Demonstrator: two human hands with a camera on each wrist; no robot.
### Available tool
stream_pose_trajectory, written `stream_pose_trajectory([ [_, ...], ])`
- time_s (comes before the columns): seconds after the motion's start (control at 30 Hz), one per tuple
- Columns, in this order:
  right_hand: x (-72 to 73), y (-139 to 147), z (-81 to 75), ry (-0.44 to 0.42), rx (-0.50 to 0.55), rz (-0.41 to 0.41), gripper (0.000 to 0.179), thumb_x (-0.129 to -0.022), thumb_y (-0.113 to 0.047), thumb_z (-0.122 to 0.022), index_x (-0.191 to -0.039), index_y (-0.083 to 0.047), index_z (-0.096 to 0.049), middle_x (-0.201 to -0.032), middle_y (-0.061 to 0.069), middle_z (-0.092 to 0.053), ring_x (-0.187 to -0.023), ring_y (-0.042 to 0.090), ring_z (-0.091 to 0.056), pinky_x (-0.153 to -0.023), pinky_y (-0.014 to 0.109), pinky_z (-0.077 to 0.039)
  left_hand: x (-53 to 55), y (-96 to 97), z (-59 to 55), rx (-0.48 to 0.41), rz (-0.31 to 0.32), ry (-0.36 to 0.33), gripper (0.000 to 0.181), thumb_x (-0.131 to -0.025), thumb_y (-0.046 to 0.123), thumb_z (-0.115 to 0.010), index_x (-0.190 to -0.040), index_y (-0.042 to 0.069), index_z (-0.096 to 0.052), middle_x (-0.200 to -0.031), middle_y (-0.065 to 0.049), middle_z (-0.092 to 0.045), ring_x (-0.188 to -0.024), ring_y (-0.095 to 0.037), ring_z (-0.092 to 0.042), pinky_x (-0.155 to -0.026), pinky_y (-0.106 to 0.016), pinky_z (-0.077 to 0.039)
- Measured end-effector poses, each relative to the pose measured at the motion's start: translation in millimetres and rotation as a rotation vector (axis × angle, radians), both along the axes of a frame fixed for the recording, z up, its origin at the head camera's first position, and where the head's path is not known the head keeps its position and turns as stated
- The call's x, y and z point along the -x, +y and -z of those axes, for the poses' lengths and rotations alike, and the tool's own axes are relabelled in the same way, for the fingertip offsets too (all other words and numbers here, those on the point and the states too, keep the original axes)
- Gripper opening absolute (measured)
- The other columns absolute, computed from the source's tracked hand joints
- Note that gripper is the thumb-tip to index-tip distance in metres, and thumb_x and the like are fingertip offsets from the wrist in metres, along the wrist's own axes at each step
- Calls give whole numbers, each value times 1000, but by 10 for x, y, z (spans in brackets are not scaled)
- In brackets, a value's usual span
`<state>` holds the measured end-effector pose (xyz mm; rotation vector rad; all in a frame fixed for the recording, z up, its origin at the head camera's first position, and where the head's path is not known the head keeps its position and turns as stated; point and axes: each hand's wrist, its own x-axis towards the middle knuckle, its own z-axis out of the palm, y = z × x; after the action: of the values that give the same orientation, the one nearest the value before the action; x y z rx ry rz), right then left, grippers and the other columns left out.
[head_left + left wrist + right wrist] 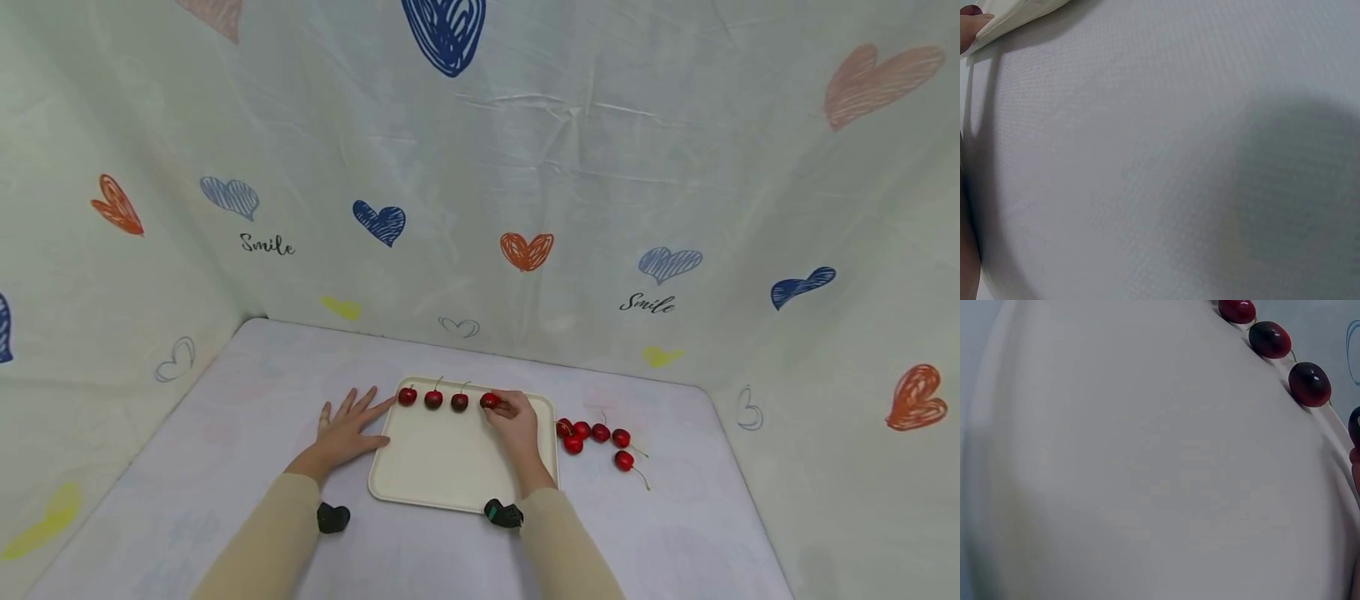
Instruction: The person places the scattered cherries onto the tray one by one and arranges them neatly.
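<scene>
A cream rectangular tray (442, 458) lies on the table, with three dark red cherries in a row along its far edge: a left cherry (407, 396), a middle cherry (433, 400) and a right cherry (460, 402). My right hand (516, 425) pinches a fourth cherry (489, 400) at the right end of that row; in the right wrist view this cherry (1355, 428) is cut off at the edge. Fingers spread, my left hand (347, 435) rests at the tray's left side, its thumb and index fingertip at the rim. Only a sliver of it enters the left wrist view.
Several loose cherries (601, 432) with stems lie on the table right of the tray. A pale patterned cloth covers the table (660, 517). Behind it hangs a white curtain (450, 167) printed with hearts. Dark wrist cameras (333, 517) sit by both sleeves.
</scene>
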<state>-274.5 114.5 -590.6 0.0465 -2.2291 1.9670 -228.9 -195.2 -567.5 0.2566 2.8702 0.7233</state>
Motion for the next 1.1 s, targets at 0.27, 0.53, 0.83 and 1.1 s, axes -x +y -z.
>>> stream_pose_trajectory([
  [0.27,-94,-6,-146,116,0,-105,29,-75,16,-72,-104,13,-67,-110,23,-61,-95,35,-67,-83,32,-55,-6,-2,-4,-7,3,3,72,-86,45,-67,-149,22,-42,-159,-17,-20,-145,-45,-2,-105,-70,10],
  [0.53,-9,-6,-15,107,-87,-137,28,-76,11,-76,-103,8,-69,-112,18,-62,-98,34,-67,-86,29,-54,0,-5,10,-20,4,7,74,-85,48,-67,-149,23,-41,-160,-16,-20,-145,-45,-2,-105,-69,10],
  [0.83,-7,-11,-17,68,-291,-143,36,-78,4,-76,-113,-2,-72,-112,8,-59,-100,25,-64,-91,32,-51,17,-7,36,-4,4,5,73,-86,46,-67,-150,24,-41,-160,-15,-19,-145,-44,-1,-106,-69,10],
  [1.1,-25,-17,-14,69,-380,-138,36,-79,1,-76,-113,-5,-72,-114,4,-59,-102,22,-64,-93,36,-49,9,5,-4,-1,4,-2,72,-86,45,-66,-150,22,-41,-160,-16,-19,-145,-45,-1,-105,-69,10],
])
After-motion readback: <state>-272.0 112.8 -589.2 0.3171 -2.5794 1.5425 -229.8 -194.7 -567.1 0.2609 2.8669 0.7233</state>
